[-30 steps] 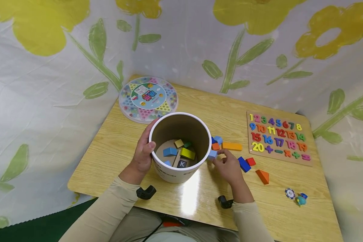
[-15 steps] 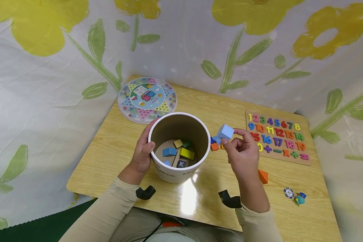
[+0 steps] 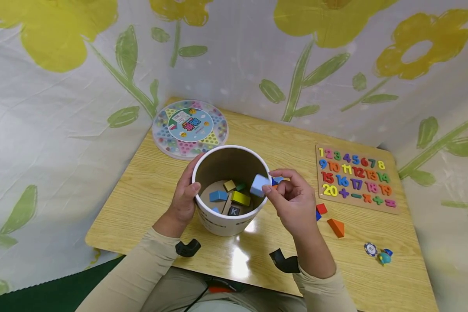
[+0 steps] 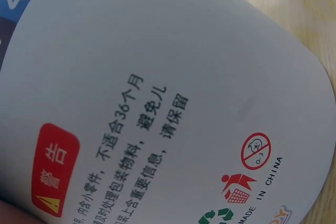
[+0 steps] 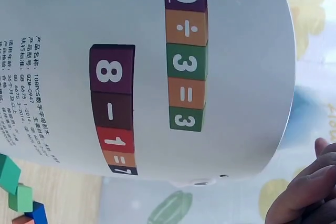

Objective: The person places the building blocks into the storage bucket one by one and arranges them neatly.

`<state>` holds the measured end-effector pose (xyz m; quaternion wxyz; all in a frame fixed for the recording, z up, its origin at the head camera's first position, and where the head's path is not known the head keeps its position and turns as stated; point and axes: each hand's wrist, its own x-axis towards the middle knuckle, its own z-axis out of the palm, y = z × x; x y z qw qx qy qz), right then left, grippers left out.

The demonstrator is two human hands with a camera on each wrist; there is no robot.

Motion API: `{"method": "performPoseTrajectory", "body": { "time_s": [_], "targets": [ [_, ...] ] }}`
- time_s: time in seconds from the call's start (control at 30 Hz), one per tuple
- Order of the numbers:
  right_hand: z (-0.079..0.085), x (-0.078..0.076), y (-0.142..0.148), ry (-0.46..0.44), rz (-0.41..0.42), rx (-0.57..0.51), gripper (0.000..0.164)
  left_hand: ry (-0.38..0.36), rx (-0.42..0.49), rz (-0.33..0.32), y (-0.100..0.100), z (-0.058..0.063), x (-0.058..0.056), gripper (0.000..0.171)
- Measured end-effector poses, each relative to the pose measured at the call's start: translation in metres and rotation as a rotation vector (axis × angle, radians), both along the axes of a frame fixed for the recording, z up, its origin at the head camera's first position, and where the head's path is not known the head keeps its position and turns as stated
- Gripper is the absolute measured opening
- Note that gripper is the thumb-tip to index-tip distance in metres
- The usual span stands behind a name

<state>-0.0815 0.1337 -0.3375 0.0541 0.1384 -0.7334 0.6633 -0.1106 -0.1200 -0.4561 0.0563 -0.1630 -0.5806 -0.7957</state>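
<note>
A white bucket point(image 3: 218, 227) stands on the table, and my left hand point(image 3: 183, 203) holds its left side with the thumb at the rim. Inside lie several blocks, among them a yellow block point(image 3: 240, 198), a blue block point(image 3: 218, 196) and a black block with a K point(image 3: 233, 211). My right hand point(image 3: 296, 206) pinches a light blue block point(image 3: 259, 185) between thumb and index finger over the bucket's right rim. The left wrist view shows the bucket's printed wall point(image 4: 210, 66). In the right wrist view, fingers point(image 5: 307, 192) show at the right edge, beside the bucket.
Right of the bucket lie a red block point(image 3: 321, 209) and an orange triangular block point(image 3: 336, 227), with others partly hidden by my right hand. A number board point(image 3: 356, 195) lies at the right back, a round marble game board point(image 3: 191, 147) at the left back. Nearby are a chip point(image 3: 370, 249) and small toy point(image 3: 384, 258).
My right hand has picked up the light blue block from the table, lifted it rightward, then brought it left over the bucket's rim. My left hand keeps its hold on the bucket.
</note>
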Motion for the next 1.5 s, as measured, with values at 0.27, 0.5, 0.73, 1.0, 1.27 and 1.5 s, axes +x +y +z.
{"method": "performPoseTrajectory", "body": {
  "time_s": [0.27,0.5,0.73,1.0,1.27,1.5],
  "targets": [
    [-0.023,-0.011,0.019,0.020,-0.065,-0.029,0.028,0.006,0.005,-0.010,0.001,-0.001,-0.001,0.073],
    [-0.026,-0.012,0.043,-0.018,-0.167,-0.010,0.028,0.009,0.008,-0.012,0.001,-0.002,-0.001,0.075],
    [-0.068,-0.012,0.088,-0.200,-0.321,0.032,0.032,0.010,0.027,-0.030,0.002,-0.001,-0.002,0.073],
    [-0.122,0.000,0.144,-0.487,-0.487,0.090,0.043,0.007,0.038,-0.025,0.002,0.000,-0.001,0.070],
    [-0.164,0.013,0.169,-0.712,-0.382,0.257,0.063,-0.003,0.025,-0.015,0.001,0.001,0.001,0.071],
    [-0.188,0.011,0.171,-0.745,-0.357,0.351,0.059,-0.010,0.028,-0.027,0.001,0.003,0.001,0.071]
  ]
}}
